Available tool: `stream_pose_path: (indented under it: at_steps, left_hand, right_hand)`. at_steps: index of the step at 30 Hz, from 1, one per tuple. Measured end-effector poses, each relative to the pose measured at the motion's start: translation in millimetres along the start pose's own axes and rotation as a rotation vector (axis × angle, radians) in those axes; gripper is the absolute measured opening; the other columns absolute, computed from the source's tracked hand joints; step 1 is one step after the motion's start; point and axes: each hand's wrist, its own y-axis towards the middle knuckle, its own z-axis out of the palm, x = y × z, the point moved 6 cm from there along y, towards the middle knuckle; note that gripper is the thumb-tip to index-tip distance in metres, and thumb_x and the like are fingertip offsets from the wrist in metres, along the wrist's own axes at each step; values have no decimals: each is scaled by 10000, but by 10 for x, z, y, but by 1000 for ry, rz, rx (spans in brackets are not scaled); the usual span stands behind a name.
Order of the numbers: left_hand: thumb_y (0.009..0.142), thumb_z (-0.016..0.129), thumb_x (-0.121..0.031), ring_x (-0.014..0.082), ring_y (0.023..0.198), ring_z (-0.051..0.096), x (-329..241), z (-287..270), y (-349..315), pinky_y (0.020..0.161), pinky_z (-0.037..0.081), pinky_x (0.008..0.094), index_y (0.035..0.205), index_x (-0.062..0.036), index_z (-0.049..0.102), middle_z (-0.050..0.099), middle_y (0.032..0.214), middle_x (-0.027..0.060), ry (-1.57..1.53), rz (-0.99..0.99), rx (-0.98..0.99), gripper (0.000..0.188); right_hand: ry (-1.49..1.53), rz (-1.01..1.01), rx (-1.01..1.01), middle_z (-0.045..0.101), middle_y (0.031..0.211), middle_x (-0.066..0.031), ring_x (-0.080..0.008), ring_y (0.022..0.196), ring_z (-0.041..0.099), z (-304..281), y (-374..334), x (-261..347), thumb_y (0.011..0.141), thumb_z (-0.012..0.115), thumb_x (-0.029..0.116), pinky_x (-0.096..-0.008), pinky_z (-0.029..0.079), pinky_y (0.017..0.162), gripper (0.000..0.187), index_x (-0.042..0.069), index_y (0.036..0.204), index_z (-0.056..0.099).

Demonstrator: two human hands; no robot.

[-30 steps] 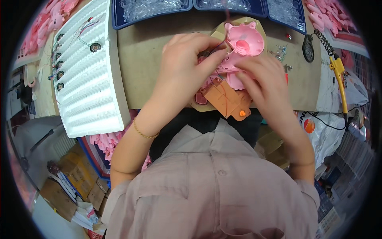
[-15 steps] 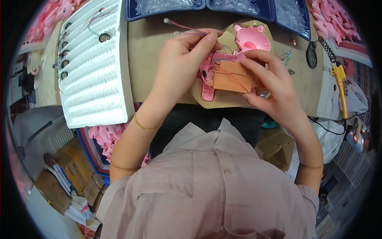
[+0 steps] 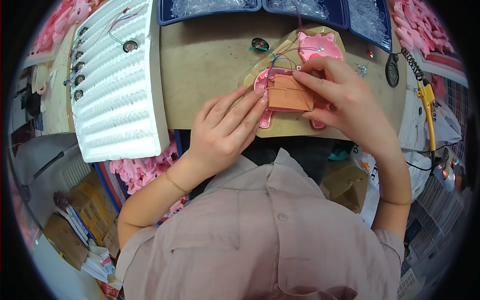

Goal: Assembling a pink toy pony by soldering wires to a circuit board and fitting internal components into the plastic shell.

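by the orange box (image 3: 291,94) — right hand (image 3: 350,97) half-curled, grip unclear; left hand (image 3: 222,129) loosely outstretched, palm hidden

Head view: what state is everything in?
Pink shell: open, hollow side up
Orange box: in the shell's body, seating unclear
Wires: loose across the shell
Small black speaker: lying on the table
Blue trays: holding clear pieces
Yellow tool: on or off, unclear
Left grip: fingers extended at the shell's left side
Right grip: fingers and thumb at the box's right end
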Motion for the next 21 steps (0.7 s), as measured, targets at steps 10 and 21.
stream_pose_path:
  at_steps: [10,21]
  left_hand:
    - [743,717,-150,203,982,569,3,-106,575,804,424,322,1034,-103,679,648,1116,-1,-93,-22,18,297]
    - [797,670,-203,184,1060,555,-160,97,647,847,429,338,1022,-89,684,643,1145,16,-7,70,167,252]
  right_hand:
    - [-95,188,-346,582,968,-93,-254,902,567,-167,-367,-191,687,770,172,-358,460,770,434,25,1075,639]
    - [-43,96,-195,547,774,-53,-168,697,530,-126,-217,-298,734,756,168,-286,439,640,413,4,1099,656]
